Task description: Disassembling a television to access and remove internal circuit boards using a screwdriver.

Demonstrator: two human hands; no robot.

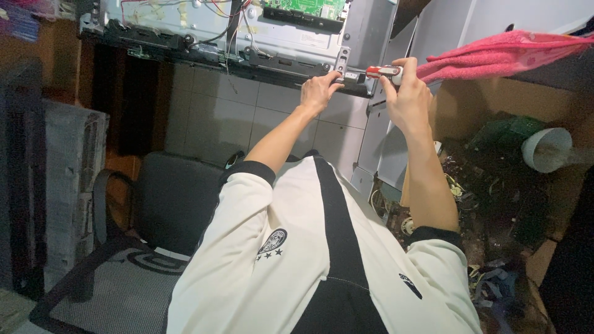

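My right hand (pixel 405 93) grips a screwdriver with a red and white handle (pixel 385 72), its shaft pointing left at a metal bracket (pixel 342 60) on the lower edge of an opened flat-screen chassis (pixel 247 31). My left hand (pixel 318 91) rests with its fingers on the dark bottom frame of the chassis, just left of the screwdriver tip. A green circuit board (pixel 306 7) and loose wires (pixel 232 25) sit on the grey metal back panel. The screw itself is too small to make out.
A pink cloth (pixel 501 52) hangs at the right. A box of electronic scrap (pixel 495 185) with a white cup (pixel 546 148) lies below it. A black office chair (pixel 154 210) stands at the left on a tiled floor (pixel 216 117).
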